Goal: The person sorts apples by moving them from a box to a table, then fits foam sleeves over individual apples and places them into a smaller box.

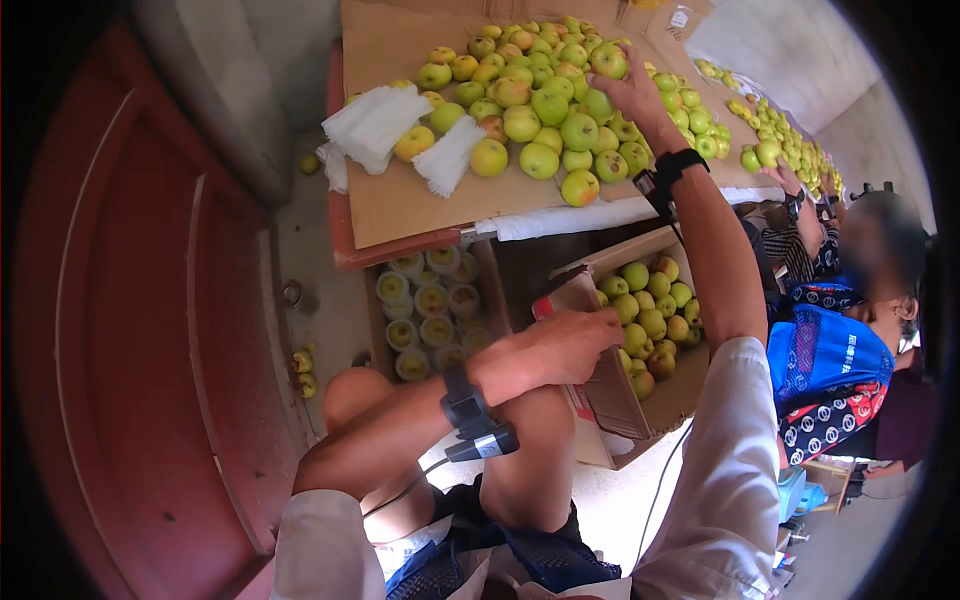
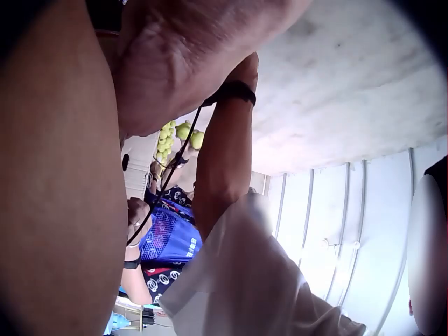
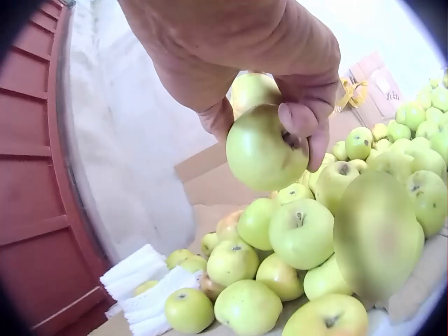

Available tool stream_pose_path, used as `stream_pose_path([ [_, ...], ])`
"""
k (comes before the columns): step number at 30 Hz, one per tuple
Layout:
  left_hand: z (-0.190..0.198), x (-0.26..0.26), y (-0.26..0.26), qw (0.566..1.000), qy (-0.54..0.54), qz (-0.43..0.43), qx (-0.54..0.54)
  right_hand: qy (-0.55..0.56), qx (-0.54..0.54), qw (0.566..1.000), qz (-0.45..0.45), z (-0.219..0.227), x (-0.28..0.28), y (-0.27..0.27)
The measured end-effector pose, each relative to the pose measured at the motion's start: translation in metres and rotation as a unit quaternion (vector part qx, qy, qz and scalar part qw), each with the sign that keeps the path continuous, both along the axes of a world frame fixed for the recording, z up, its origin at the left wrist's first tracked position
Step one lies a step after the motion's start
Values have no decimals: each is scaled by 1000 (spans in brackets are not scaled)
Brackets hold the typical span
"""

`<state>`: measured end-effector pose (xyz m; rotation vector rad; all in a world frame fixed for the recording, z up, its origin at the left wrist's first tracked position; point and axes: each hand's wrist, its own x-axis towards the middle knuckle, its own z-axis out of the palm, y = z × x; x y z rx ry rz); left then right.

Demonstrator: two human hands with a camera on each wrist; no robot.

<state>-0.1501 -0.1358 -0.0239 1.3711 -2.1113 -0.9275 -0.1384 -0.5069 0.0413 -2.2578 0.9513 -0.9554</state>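
My right hand [image 1: 640,95] is over the apple pile on the table, its fingers gripping a green apple [image 3: 266,148]. Behind that apple, a second apple [image 3: 253,92] shows between the thumb and fingers. Loose green and yellow apples [image 3: 302,232] are heaped right below. My left hand [image 1: 555,348] is low, at the near wall of an open cardboard box [image 1: 612,395] of apples [image 1: 655,315]. Its fingers bend over the box edge, and I cannot tell whether they pinch anything. In the left wrist view only the heel of the left hand [image 2: 182,70] shows, its fingers hidden.
White foam nets [image 1: 375,125] lie left on the cardboard-covered table [image 1: 400,215]. Below stands another box with apples in white nets [image 1: 430,300]. A red door [image 1: 130,330] is at left. Another person in a blue vest [image 1: 830,350] works at right. Stray apples [image 1: 305,372] lie on the floor.
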Motion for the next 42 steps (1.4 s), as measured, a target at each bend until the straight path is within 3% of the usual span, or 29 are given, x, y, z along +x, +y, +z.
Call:
stream_pose_path([
  [5, -8, -3, 9, 1000, -18, 4, -14, 58, -65, 992, -92, -1, 30, 7],
  [8, -16, 0, 17, 998, -26, -3, -53, 149, -100, 977, -113, 0, 34, 19],
  [11, -25, -2, 25, 997, -32, -8, -69, 181, -166, 967, -75, -10, 33, 10],
  [14, -25, -4, 32, 996, -40, -11, -76, 189, -158, 967, -59, 1, 24, 16],
  [17, -28, -4, 34, 996, -30, -10, -86, 132, -215, 967, -45, -5, 20, -15],
  [20, -29, -6, 36, 994, -23, -14, -102, 103, -181, 977, -45, 18, -3, 24],
  [23, -36, -10, 32, 993, -16, -23, -118, 125, -209, 968, -61, 21, -26, 0],
  [24, -33, -10, 31, 994, -15, -24, -109, 41, -185, 981, -41, 34, -37, 61],
  [29, -24, -9, 26, 994, -12, -27, -102, -10, -9, 1000, 6, 49, -106, 112],
  [31, -24, -11, 22, 994, -11, -23, -105, -22, 70, 995, 60, 45, -139, 143],
  [32, -24, -12, 21, 994, -17, -15, -108, -12, 114, 993, 30, 42, -150, 173],
  [33, -23, -12, 19, 994, -17, -11, -111, 95, 99, 990, 44, 17, -181, 137],
  [35, -21, -12, 17, 993, -19, -4, -117, 166, 193, 965, 66, -11, -200, 161],
  [37, -18, -11, 14, 994, -3, -2, -105, 269, 179, 944, 60, -44, -214, 180],
  [38, -18, -10, 13, 995, 6, 0, -102, 251, 81, 961, 83, -75, -224, 172],
  [41, -16, -10, 9, 994, 24, 4, -103, 328, -97, 940, -1, -78, -224, 183],
  [42, -14, -9, 8, 995, 25, 5, -100, 255, -45, 966, -9, -71, -220, 185],
])
